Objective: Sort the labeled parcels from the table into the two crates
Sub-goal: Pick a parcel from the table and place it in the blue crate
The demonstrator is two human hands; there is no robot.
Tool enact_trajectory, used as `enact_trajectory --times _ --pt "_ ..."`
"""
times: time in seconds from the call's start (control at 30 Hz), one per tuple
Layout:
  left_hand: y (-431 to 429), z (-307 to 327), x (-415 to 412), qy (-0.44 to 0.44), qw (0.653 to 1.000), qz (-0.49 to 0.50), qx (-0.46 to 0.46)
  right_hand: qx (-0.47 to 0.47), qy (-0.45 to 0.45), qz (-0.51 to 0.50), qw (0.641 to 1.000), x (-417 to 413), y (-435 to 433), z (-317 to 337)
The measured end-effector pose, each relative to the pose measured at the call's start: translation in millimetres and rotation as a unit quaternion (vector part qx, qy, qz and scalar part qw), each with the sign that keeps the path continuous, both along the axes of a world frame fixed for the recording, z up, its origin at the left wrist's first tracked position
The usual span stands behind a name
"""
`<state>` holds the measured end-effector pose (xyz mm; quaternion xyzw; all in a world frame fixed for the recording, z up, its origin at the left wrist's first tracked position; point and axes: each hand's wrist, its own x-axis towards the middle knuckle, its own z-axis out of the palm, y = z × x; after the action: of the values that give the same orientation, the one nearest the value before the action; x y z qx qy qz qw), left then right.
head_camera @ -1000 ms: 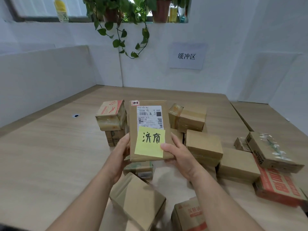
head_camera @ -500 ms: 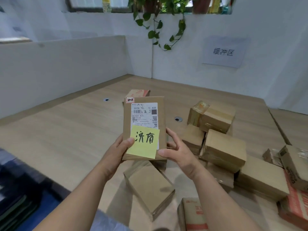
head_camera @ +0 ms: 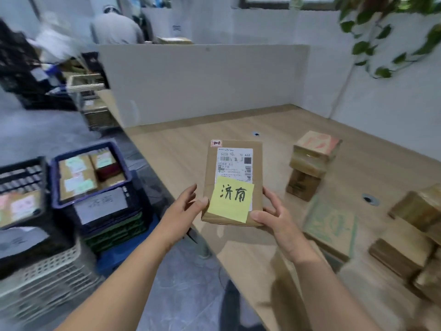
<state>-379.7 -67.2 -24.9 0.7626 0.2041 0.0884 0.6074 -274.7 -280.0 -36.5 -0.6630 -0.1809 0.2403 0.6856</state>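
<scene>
I hold a flat brown parcel (head_camera: 212, 170) upright over the table's left edge. It carries a white shipping label and a yellow sticky note (head_camera: 230, 199) with handwritten characters. My left hand (head_camera: 183, 206) pinches its lower left edge, thumb on the front. My right hand (head_camera: 274, 213) grips the lower right corner. Down on the left stands a dark blue crate (head_camera: 56, 185) holding labeled parcels, with a white sign bearing similar characters on its front. Left of it a black crate (head_camera: 14, 163) also holds parcels.
Several cardboard parcels (head_camera: 312, 158) lie on the wooden table (head_camera: 186, 149) to the right. Crates are stacked below the two at the left. A white partition (head_camera: 202, 80) bounds the table behind. A person in grey (head_camera: 117, 27) stands far back.
My view has swung left, bringing the crates on the floor side into sight. The parcel has moved left with both hands, from above the pile to the table's left edge.
</scene>
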Motion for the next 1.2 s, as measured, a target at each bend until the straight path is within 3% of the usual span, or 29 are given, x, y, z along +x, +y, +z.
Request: enact_trajectory --times 0.13,0.33,0.83,1.2 --pt "76.9 -7.7 -24.1 0.019 0.991 0.090 0.092 -0.011 -0.006 0.045 0.999 0.0 79.7 3.5" --pt "172.4 -20.6 -63.8 0.071 0.969 0.125 0.199 -0.020 -0.004 0.104 0.994 -10.3 192.6 -3.5" --pt "314.1 -38.6 -137.7 0.209 0.911 0.184 0.303 -0.058 0.009 0.232 0.971 -23.2 385.5 -32.7" --pt "444.0 -58.3 -77.9 0.286 0.876 0.173 0.349 -0.072 0.061 0.276 0.957 54.0 538.1 -78.2"
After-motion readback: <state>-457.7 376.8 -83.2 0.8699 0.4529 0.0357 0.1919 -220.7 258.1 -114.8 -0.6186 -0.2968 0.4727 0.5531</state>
